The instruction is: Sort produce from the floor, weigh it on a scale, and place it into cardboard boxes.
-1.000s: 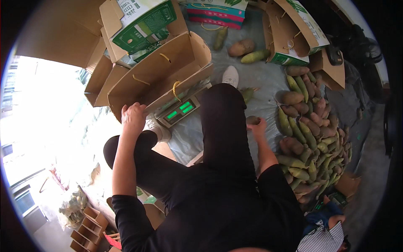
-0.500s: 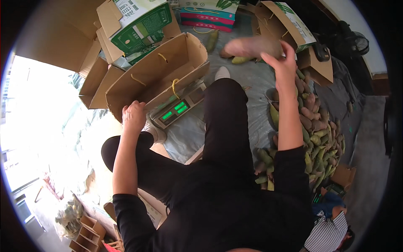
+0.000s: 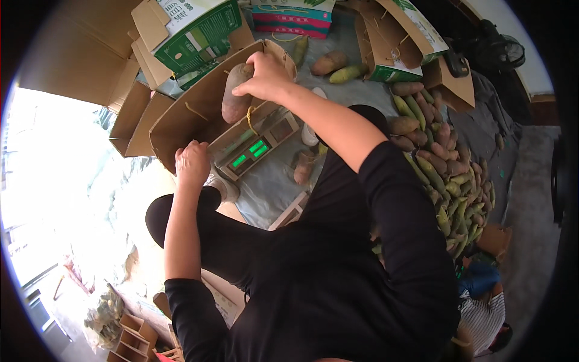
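My right hand (image 3: 266,77) is closed round a large reddish-brown root vegetable (image 3: 237,93), radish-like and thick. It holds the root vegetable over the opening of a long cardboard box (image 3: 175,120) with yellow rope handles. At the box's near left end, the fingers of my left hand (image 3: 193,164) curl over the edge and grip it. Its thumb is hard to see. The box rests on a digital scale (image 3: 280,131) with a lit green display. The inside of the box is partly hidden by its wall and my right hand.
A heap of reddish and green root vegetables (image 3: 449,163) lies to the right on a plastic sheet. Loose ones (image 3: 330,63) lie beyond my knee. Printed green boxes (image 3: 199,45) stand behind, open cartons (image 3: 386,48) at the far right. A person in a striped top (image 3: 482,320) is at lower right.
My right hand has swung left from above the sheet to the box, carrying the root vegetable. My left hand keeps its place on the box edge. My right knee has shifted right.
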Motion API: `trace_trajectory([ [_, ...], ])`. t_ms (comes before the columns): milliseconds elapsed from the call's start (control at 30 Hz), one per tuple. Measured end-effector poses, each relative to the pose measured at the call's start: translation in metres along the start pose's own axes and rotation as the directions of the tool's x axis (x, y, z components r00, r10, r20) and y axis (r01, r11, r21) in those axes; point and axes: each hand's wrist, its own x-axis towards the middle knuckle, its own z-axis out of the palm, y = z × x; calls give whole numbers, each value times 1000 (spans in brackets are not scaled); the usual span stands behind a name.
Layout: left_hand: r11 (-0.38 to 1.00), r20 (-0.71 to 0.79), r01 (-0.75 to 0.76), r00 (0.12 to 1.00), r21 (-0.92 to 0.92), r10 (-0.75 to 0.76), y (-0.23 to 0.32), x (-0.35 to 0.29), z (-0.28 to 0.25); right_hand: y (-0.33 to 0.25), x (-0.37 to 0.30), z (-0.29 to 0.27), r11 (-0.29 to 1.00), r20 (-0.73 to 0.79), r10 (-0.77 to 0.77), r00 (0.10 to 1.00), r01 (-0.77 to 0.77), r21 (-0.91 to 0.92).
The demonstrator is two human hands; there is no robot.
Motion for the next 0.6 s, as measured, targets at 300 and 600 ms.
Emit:
trace_trajectory([
  [300,1000,45,-4,999,-21,5,7,4,0,18,16,-27,985,155,-161,975,149,85],
  [600,995,33,-18,999,-99,22,13,9,-4,97,-17,-130,962,-199,-76,977,124,242],
])
